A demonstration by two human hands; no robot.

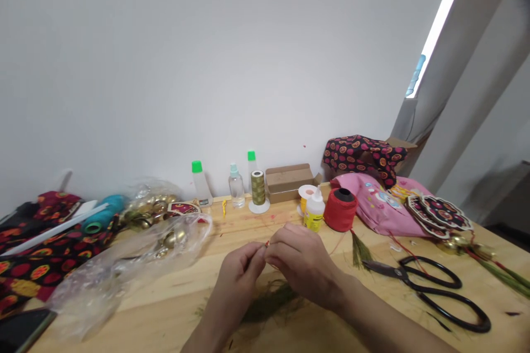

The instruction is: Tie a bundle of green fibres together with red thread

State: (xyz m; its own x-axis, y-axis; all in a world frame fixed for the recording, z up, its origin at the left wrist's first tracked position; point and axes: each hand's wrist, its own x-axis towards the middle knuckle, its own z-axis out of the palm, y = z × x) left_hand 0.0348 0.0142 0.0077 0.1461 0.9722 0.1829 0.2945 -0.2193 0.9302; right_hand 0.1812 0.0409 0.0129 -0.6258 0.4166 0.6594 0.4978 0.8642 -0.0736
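My left hand [242, 273] and my right hand [300, 262] meet over the middle of the table, fingertips pinched together. Between them shows a tiny red and orange bit of cord [267, 244]; the rest of it is hidden by my fingers. Beneath my hands lies a loose bunch of dark green thread [269, 306], partly covered by my right hand. A white glue bottle [314, 209] with a yellow label stands just beyond my right hand, beside a spool of red thread [340, 209]. A green tassel [361, 251] lies to the right.
Black-handled scissors [430, 287] lie at the right, near a pink bag [383, 204] and patterned fabric pieces [441, 215]. A green thread spool [258, 188], clear bottle [237, 187] and cardboard box [290, 183] line the wall. Plastic bags [124, 276] with brass bells and dark printed cloth [41, 265] occupy the left.
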